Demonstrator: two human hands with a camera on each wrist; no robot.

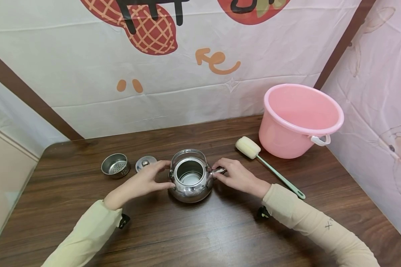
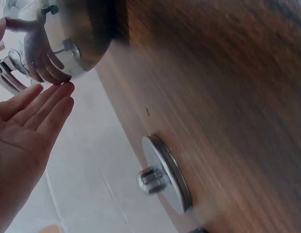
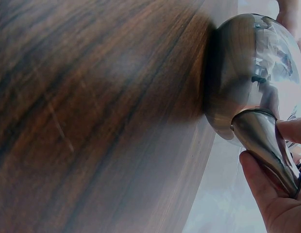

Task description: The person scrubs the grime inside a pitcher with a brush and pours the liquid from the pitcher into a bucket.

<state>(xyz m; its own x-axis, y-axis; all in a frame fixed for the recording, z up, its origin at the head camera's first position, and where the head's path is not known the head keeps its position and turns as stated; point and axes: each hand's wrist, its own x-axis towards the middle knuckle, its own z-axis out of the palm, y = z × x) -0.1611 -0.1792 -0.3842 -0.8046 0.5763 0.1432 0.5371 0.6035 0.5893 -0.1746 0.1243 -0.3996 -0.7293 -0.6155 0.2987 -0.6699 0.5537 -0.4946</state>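
A shiny steel teapot (image 1: 191, 191) without its lid stands on the table, its loop handle (image 1: 188, 152) raised and its inside visible. My left hand (image 1: 146, 180) touches its left side with fairly straight fingers and the thumb spread apart. In the left wrist view the fingertips (image 2: 65, 90) meet the polished wall. On the other side my right hand (image 1: 236, 175) pinches the spout (image 3: 264, 145) between thumb and fingers. The round lid (image 1: 145, 162) with a knob lies just behind my left hand, and a perforated steel strainer (image 1: 116, 165) sits farther left.
A pink bucket (image 1: 284, 139) with a white handle grip stands at the back right. Beside it lies a sponge brush (image 1: 248, 147) with a green handle, behind my right forearm. A printed cloth (image 1: 187, 100) hangs along the back edge of the wooden table (image 1: 200, 237).
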